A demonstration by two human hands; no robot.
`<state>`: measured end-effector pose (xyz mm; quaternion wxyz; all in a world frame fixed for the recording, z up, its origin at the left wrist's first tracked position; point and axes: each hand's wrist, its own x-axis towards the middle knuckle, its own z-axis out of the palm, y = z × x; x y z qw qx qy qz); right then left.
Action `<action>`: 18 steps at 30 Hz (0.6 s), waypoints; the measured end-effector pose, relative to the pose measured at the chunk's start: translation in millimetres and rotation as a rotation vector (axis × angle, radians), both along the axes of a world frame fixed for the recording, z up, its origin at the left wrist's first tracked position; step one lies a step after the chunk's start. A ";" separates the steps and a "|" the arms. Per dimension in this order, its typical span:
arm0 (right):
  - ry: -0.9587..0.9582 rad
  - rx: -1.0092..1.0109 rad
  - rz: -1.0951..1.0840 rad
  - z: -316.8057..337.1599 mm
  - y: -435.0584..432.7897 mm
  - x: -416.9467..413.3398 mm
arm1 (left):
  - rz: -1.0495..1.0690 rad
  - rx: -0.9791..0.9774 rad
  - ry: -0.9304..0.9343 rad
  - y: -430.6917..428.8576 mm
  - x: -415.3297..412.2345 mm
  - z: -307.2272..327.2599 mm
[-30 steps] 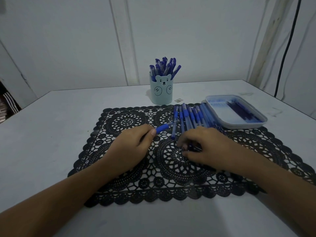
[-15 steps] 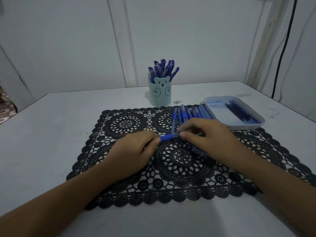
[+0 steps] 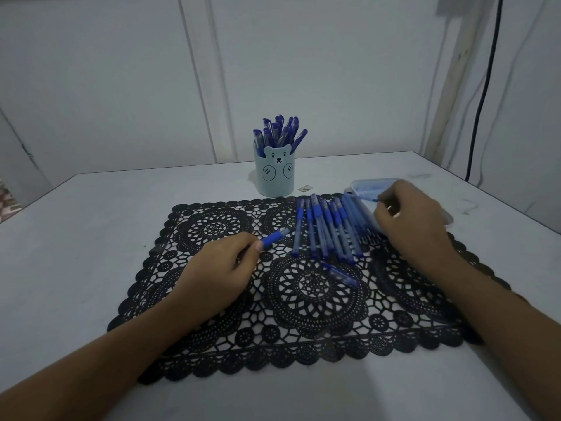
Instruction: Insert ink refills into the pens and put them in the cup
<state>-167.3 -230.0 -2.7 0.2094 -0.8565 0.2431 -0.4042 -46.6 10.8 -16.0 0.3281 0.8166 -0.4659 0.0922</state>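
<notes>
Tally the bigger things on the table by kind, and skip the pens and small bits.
Pale blue bear cup: 1
Plastic tray: 1
Black lace placemat: 1
Total: 3

You sit at a plain white table (image 3: 91,223) pushed against a white panelled wall (image 3: 121,86). It looks like a room in a home, not a workshop or a lab. A black lace placemat (image 3: 212,220), the dining-table kind, covers the middle of the table. Behind it stands a pale blue bear-face cup (image 3: 274,174) full of blue pens (image 3: 280,132), the sort of thing you keep on a household desk. A black cable (image 3: 484,86) hangs down the wall at your right, and the light is dim.
</notes>
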 end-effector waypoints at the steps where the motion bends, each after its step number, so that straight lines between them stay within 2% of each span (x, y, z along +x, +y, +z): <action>1: 0.082 -0.078 -0.005 -3.8 -0.9 3.0 | 0.003 0.004 0.001 0.1 -0.2 0.2; 3: 0.233 -0.221 -0.031 -9.4 -2.3 6.7 | 0.007 0.010 0.011 0.2 -0.4 0.6; 5: 0.375 -0.281 -0.069 -11.9 -0.9 7.1 | 0.005 0.010 0.018 0.1 -0.6 0.7; 8: 0.428 -0.288 -0.076 -11.0 -0.4 5.6 | 0.014 0.024 0.006 -0.7 -0.8 0.8; 11: 0.302 -0.215 -0.057 -4.6 -8.1 5.3 | 0.017 0.032 0.000 -1.0 -1.1 0.7; 13: 0.258 -0.159 -0.120 0.3 -19.8 4.1 | 0.019 0.037 -0.002 -0.9 -1.3 0.7; 18: 0.516 -0.023 -0.360 1.0 -48.6 -1.0 | 0.020 0.041 0.009 -1.2 -0.9 -0.6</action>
